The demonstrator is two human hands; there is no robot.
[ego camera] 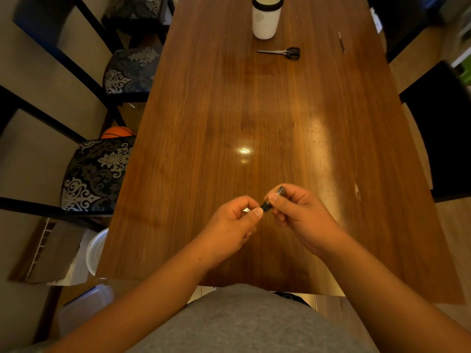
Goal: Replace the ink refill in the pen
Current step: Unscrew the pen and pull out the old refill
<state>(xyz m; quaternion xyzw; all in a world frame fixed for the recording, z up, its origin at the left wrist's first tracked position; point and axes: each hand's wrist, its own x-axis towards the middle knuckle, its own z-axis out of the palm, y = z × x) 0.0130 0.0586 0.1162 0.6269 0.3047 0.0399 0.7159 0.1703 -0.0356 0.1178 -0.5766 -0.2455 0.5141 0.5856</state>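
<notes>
Two hands, left and right, pinch opposite ends of a short black plastic pen above the brown wooden desk.

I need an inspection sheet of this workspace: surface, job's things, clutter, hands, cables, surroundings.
Surface: glossy brown wooden table, with lamp glare.
Job's things: short black pen held over the table; thin dark stick at the far right edge, possibly a refill.
Clutter: white cylindrical container with black rim; black-handled metal scissors.
Hands: left hand and right hand both pinch the pen with their fingers.
Cables: nothing seen.
Surroundings: black chairs with patterned seats; orange ball; white basket.
</notes>
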